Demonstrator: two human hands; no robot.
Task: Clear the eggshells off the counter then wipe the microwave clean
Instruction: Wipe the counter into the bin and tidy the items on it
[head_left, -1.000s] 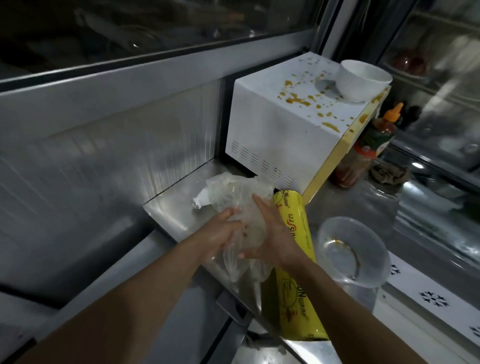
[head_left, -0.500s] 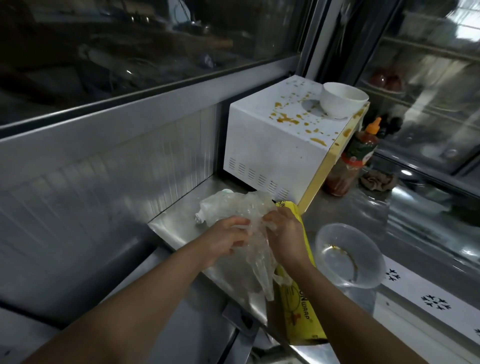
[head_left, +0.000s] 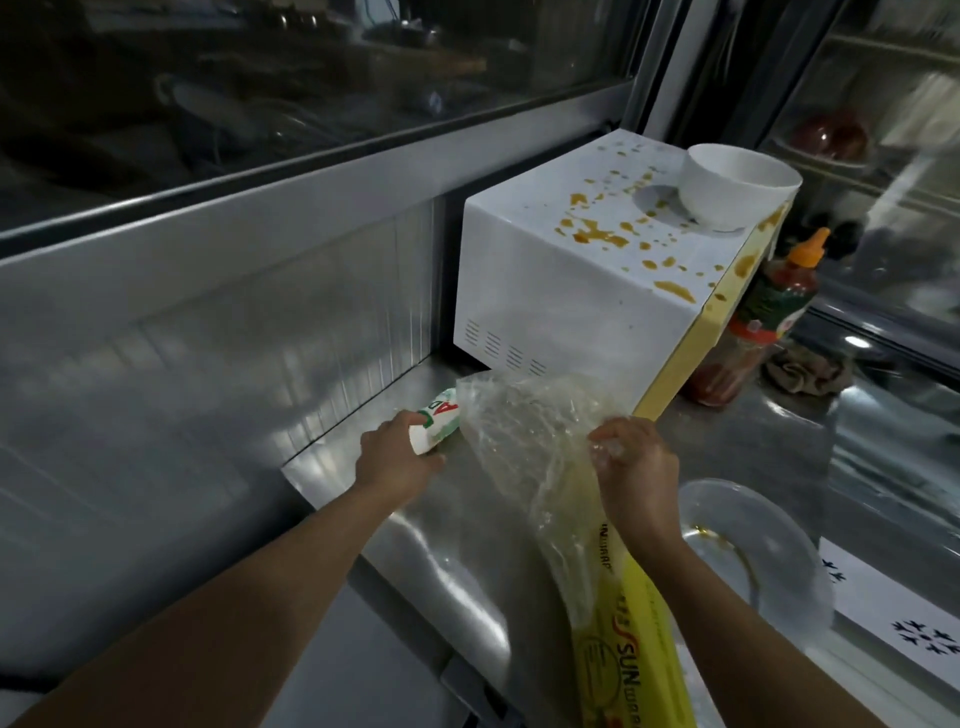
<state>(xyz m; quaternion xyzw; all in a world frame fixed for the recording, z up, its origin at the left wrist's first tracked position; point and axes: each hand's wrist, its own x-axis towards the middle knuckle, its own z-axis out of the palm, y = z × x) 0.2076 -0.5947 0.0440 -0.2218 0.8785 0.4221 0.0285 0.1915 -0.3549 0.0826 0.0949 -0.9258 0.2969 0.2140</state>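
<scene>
Microwave (head_left: 582, 291) white, top speckled with orange-brown splatters, front edge pale yellow. Bowl (head_left: 737, 184) on it plain white. Counter (head_left: 447, 545) brushed silver steel. Plastic bag (head_left: 524, 441) clear, faint yellowish tint. Wrap box (head_left: 634, 654) bright yellow, red-and-dark lettering. Cup (head_left: 439, 423) white, red and green print. Sauce bottle (head_left: 769, 312) at 3 o'clock: red, orange cap, green label. Rag (head_left: 805, 371) dull brown.

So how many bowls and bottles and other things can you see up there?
Bowls: 2, a white bowl on the microwave and a clear bowl on the counter
Sauce bottles: 1
Plastic bags: 1, held by the right hand
Paper cups: 1, held by the left hand
Wrap boxes: 1
Rags: 1
Microwaves: 1
Total: 8
</scene>
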